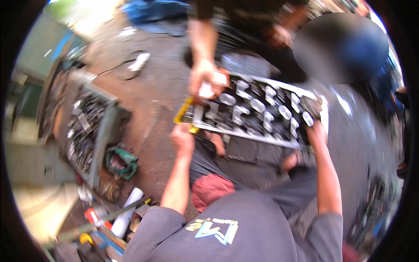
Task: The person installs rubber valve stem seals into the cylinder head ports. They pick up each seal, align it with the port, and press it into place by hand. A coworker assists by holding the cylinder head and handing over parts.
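The floor [152, 131] was worn and stained, reddish-brown toward the left and dark grey toward the right, where pale streaks of light shone off it. Strong white glare [100, 22] flooded the upper left, above a grey-green panel [37, 59]. A grey metal-rimmed bin [103, 133] stood along the left, and bunched blue sheeting [152, 15] lay at the far edge.

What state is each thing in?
Long black-and-silver metal part: left hand and right hand at opposite ends
Orange-and-white object: in co-worker's hand
Grey metal bin: filled with loose metal parts
Long white cylinder: partly hidden
White elongated object: on floor
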A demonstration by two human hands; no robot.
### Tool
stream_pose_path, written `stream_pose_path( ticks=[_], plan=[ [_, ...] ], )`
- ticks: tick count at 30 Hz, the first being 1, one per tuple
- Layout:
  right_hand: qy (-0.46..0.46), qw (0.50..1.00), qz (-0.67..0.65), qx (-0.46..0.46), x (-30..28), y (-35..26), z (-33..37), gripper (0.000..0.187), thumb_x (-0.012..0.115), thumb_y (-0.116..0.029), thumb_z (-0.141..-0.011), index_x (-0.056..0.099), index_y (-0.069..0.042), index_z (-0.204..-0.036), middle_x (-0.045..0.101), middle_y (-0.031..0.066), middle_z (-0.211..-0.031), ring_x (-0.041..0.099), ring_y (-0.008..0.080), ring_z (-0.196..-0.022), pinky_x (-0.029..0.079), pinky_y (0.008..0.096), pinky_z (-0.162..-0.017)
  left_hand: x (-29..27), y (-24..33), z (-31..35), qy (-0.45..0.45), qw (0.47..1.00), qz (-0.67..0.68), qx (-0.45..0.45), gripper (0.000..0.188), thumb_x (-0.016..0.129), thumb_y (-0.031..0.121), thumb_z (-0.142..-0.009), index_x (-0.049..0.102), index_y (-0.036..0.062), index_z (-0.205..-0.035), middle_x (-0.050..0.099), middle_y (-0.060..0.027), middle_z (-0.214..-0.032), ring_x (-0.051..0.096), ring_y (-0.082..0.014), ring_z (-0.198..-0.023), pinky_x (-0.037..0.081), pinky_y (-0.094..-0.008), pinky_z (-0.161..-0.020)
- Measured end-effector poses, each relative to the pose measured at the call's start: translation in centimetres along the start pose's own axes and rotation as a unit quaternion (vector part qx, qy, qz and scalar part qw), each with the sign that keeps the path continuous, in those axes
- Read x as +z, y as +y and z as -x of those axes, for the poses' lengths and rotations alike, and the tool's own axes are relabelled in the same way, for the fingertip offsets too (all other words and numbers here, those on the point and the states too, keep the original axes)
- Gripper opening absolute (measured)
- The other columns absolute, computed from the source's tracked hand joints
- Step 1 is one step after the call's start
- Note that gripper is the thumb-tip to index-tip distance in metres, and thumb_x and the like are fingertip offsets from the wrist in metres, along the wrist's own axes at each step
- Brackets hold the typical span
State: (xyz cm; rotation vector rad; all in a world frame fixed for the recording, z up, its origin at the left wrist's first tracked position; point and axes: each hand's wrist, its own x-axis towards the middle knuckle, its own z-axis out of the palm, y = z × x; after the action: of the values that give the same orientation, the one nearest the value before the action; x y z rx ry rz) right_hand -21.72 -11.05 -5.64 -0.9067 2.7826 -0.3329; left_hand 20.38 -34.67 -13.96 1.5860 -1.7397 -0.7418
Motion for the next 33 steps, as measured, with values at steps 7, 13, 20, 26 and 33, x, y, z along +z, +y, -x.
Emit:
stream_pose_path(
  ticks=[7, 13, 20, 26, 33],
  plan=[
    [0.146, 0.947, -0.273, 0.088, -2.3, 11.6, 2.4, 0.028, 0.066, -0.024, -0.087, 0.073, -0.004, -0.104, 0.074, 0.0114, -0.092, 0.068, 0.0176, -0.084, 0.052, 0.0319, -0.075, 0.3, 9.1, 2.0, -0.001, 0.998, -0.054, 0.037, 0.016, 0.059, 0.014, -0.095, 0.063, -0.0013, -0.092, 0.061, -0.0011, -0.079, 0.052, -0.0094, -0.071, 0.045, -0.0280, -0.066],
    [0.095, 0.847, -0.455, 0.259, 4.5, 19.9, 3.2, 0.024, 0.064, -0.021, -0.089, 0.071, -0.003, -0.104, 0.070, 0.0032, -0.086, 0.061, 0.0093, -0.073, 0.049, 0.0247, -0.060, 2.9, 25.7, 7.8, -0.158, 0.951, 0.158, 0.214, 0.012, 0.065, 0.011, -0.091, 0.065, -0.0006, -0.089, 0.060, 0.0004, -0.075, 0.053, -0.0079, -0.071, 0.044, -0.0245, -0.066],
    [0.025, 0.886, -0.420, 0.195, 7.8, 20.9, 5.9, 0.028, 0.066, -0.023, -0.087, 0.072, -0.001, -0.104, 0.073, 0.0093, -0.088, 0.067, 0.0147, -0.081, 0.051, 0.0287, -0.076, 19.1, 34.5, 10.4, -0.374, 0.719, -0.171, 0.560, 0.018, 0.073, 0.022, -0.079, 0.070, 0.0086, -0.091, 0.060, -0.0138, -0.090, 0.062, -0.0336, -0.091, 0.050, -0.0434, -0.079],
    [-0.034, 0.890, -0.413, 0.187, 7.1, 20.1, 5.7, 0.031, 0.063, -0.024, -0.087, 0.071, -0.002, -0.108, 0.072, 0.0169, -0.103, 0.069, 0.0244, -0.096, 0.051, 0.0335, -0.085, 26.2, 34.6, 10.3, -0.459, 0.591, -0.260, 0.610, 0.020, 0.079, 0.022, -0.067, 0.073, 0.0114, -0.082, 0.062, -0.0135, -0.094, 0.062, -0.0331, -0.098, 0.052, -0.0441, -0.082],
    [-0.086, 0.891, -0.403, 0.189, 5.1, 18.3, 5.3, 0.033, 0.062, -0.021, -0.090, 0.067, 0.003, -0.112, 0.071, 0.0164, -0.102, 0.067, 0.0232, -0.096, 0.050, 0.0340, -0.087, 27.3, 35.2, 9.8, -0.530, 0.594, -0.282, 0.535, 0.023, 0.080, 0.025, -0.070, 0.071, 0.0084, -0.083, 0.069, -0.0135, -0.082, 0.066, -0.0324, -0.088, 0.051, -0.0448, -0.076]
  ],
)
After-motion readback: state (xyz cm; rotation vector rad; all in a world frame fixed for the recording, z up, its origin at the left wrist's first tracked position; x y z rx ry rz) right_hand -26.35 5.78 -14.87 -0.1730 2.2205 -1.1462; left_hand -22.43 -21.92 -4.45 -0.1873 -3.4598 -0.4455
